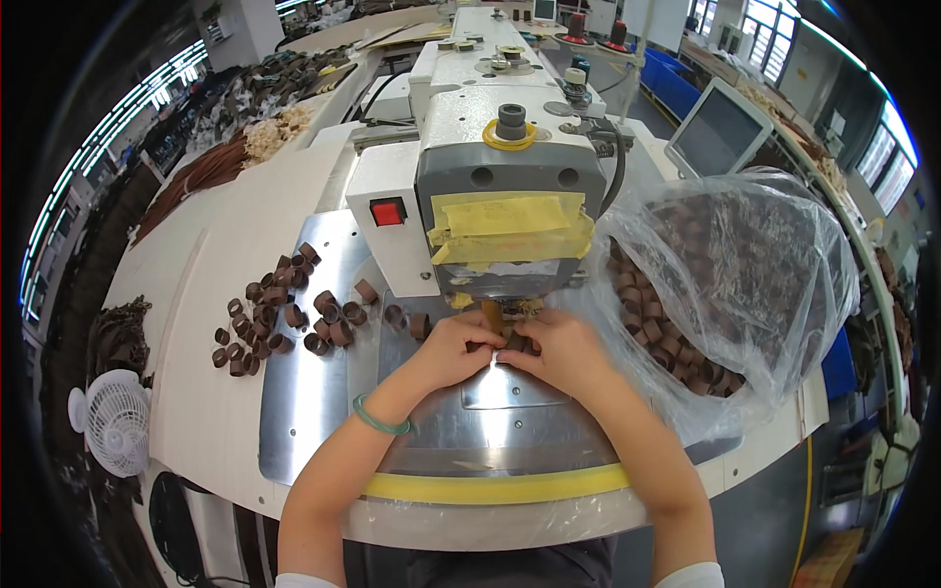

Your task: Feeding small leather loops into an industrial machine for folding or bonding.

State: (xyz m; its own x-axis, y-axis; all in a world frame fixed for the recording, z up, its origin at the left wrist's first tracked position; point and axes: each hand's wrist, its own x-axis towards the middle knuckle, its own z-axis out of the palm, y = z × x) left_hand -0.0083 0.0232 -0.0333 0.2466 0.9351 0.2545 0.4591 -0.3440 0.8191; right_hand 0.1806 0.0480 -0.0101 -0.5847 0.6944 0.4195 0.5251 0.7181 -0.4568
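Observation:
Both my hands are under the head of a white and grey industrial sewing machine (510, 176), at its steel work plate (323, 412). My left hand (453, 350) pinches close to the needle area, wearing a pale green bangle (380, 419) at the wrist. My right hand (564, 353) meets it from the other side. Between the fingertips is a small dark brown loop (517, 341), partly covered by the fingers. One more brown loop (420, 325) lies just left of my left hand. Many similar loops (265, 314) are scattered on the plate and tabletop further left.
A clear plastic bag (755, 274) full of brown loops sits right of the machine. Behind it stands a grey screen (718, 127). A small white fan (116, 421) is at the table's left edge. Yellow tape (500, 485) runs along the front; a red switch (388, 212) faces me.

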